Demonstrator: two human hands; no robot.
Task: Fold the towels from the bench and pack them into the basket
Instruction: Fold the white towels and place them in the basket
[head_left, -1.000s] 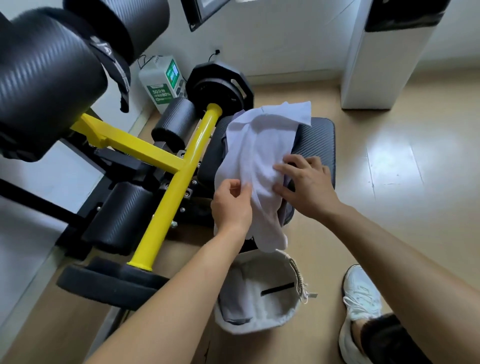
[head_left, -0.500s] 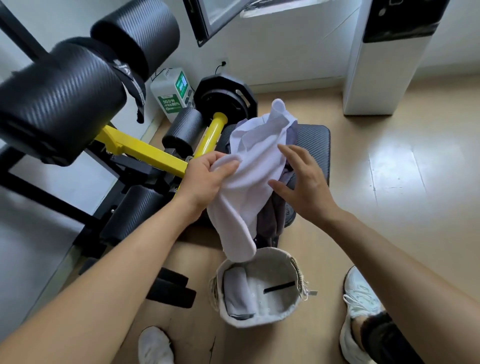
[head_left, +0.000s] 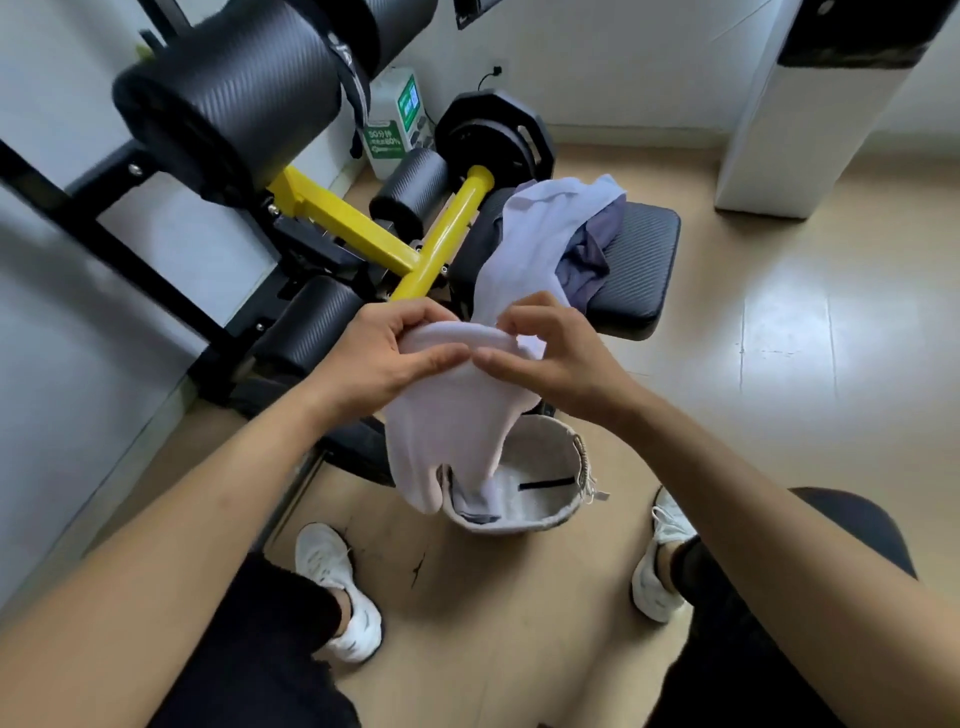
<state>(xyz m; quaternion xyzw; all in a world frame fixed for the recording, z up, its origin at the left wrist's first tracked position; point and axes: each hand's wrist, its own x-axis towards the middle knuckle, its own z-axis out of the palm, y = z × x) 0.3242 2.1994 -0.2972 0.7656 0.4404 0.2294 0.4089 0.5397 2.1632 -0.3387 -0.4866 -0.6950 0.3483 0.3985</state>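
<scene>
Fingers (head_left: 415, 312) of left hand (head_left: 374, 358) and right hand (head_left: 561, 358) clamp folded white towel (head_left: 452, 415), thumbs nearly touching, above basket (head_left: 519, 525)

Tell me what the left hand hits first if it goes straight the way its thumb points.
The right hand, most likely. The left hand grips the white towel with its thumb pointing right, and the right hand's thumb tip sits almost against it. Depth looks matched, but one view can't confirm.
</scene>
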